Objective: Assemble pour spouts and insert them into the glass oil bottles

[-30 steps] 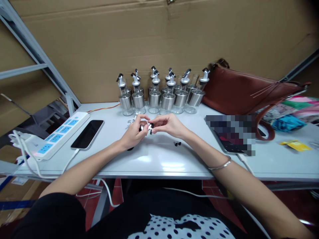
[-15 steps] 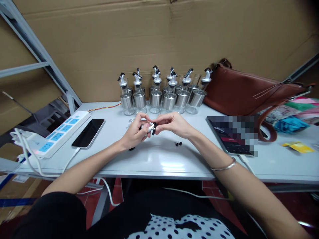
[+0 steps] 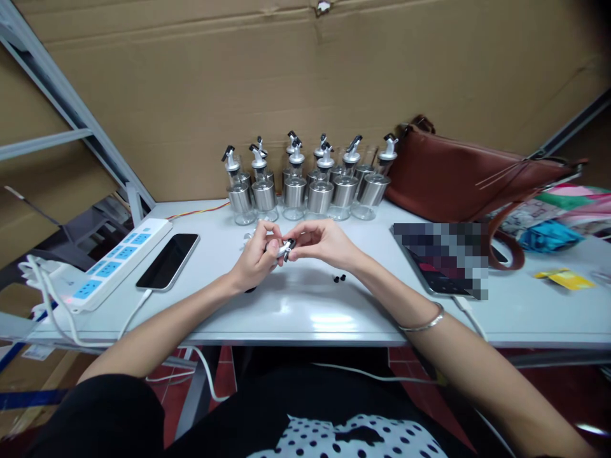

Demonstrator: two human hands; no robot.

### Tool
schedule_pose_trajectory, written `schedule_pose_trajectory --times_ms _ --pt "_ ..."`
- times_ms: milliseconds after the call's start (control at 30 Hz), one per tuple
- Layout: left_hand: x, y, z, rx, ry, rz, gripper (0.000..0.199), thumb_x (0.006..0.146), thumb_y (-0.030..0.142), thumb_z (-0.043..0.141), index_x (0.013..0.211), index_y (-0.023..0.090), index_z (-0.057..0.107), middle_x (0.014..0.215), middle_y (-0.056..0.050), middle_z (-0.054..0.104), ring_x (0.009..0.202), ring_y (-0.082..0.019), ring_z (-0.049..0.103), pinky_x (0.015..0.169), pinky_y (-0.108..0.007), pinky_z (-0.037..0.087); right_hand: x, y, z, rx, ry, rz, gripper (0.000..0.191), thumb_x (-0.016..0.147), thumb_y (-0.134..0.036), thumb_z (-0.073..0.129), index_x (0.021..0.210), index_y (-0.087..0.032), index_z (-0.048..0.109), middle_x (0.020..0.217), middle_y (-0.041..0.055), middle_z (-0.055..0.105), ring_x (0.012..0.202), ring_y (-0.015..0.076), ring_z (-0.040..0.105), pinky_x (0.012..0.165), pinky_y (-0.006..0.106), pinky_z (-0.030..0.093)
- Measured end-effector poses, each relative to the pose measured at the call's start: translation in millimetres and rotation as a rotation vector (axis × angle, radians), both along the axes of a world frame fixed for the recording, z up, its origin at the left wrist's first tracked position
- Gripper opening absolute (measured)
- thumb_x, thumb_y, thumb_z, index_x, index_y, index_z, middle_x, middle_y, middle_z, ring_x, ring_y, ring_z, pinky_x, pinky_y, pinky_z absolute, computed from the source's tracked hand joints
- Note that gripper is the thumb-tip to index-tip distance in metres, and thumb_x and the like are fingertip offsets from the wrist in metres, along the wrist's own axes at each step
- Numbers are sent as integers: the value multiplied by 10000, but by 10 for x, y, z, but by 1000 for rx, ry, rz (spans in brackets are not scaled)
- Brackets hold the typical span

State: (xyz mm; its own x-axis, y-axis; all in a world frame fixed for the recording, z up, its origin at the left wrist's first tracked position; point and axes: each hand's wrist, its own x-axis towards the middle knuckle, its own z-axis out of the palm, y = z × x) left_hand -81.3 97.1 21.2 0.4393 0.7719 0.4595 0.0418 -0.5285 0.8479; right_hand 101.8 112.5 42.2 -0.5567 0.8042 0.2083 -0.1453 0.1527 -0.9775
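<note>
My left hand [image 3: 258, 257] is closed around a silver pour spout [image 3: 282, 251] with a black flip cap, held low over the table. Thumb and fingers of my right hand [image 3: 322, 243] pinch at the black cap end [image 3: 290, 243] of that spout. Two small black pieces [image 3: 339, 278] lie on the table below my right wrist. A dark round piece [image 3: 251, 290] shows partly under my left hand. Behind the hands stand several glass bottles with steel sleeves [image 3: 294, 191], most topped with matching spouts.
At left are a white power strip [image 3: 112, 267] and a charging phone [image 3: 168, 262]. To the right lie a tablet [image 3: 429, 273], a brown leather bag [image 3: 458, 172] and a yellow packet [image 3: 566, 278]. Cardboard [image 3: 191, 95] walls off the back of the white table [image 3: 286, 318].
The view has shifted slightly. The black cap end, which stuck out toward my right fingers, now sits at a different angle against the spout. Both hands stay together.
</note>
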Motion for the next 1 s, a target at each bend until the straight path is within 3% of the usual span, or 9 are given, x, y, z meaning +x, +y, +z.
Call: schedule_pose_trajectory --times_ms 167,333,400,533,633,867,1000 --pt "-29 11 -18 94 100 56 222 936 435 352 939 213 347 630 81 448 443 -51 397 460 -170 325 -39 -68 9 71 -98 10 322 585 -246 808 809 -153 598 640 -13 652 588 128 626 553 241 473" --pt "-24 -16 33 184 156 130 109 919 315 356 929 207 368 699 48 475 526 -74 432 532 -202 367 -99 -151 53 354 -249 -175 274 648 -306 766 783 -156 581 683 -16 587 599 100 512 573 239 415" --pt "-22 -34 68 213 177 147 89 906 292 358 921 205 372 743 22 521 602 -96 491 582 -221 401 -121 -161 59 389 -274 -194 269 658 -313 761 786 -159 581 705 -11 588 618 103 499 594 244 412" --pt "-52 -39 82 310 298 148 88 895 257 326 925 203 389 725 13 557 607 -110 517 596 -234 404 -134 -207 98 299 -276 -188 370 585 -365 821 710 -176 528 592 -52 515 545 88 440 522 221 354" --pt "-93 -5 37 441 413 80 127 901 258 305 944 203 411 727 0 593 605 -121 545 604 -240 414 -101 -317 196 140 -275 -63 460 531 -385 853 631 -187 451 538 -80 457 450 54 354 429 199 253" --pt "-111 10 37 395 568 88 214 881 258 394 1074 199 464 819 -22 665 728 -157 618 699 -259 459 69 -442 469 48 -74 93 296 556 -236 857 754 -156 652 638 -39 581 562 60 481 527 190 382" --pt "-62 -21 81 472 769 89 165 877 273 405 895 175 537 825 -57 659 739 -187 612 717 -292 454 158 -323 449 -22 50 88 284 518 -230 882 733 -176 705 715 -17 615 623 78 545 544 194 432"
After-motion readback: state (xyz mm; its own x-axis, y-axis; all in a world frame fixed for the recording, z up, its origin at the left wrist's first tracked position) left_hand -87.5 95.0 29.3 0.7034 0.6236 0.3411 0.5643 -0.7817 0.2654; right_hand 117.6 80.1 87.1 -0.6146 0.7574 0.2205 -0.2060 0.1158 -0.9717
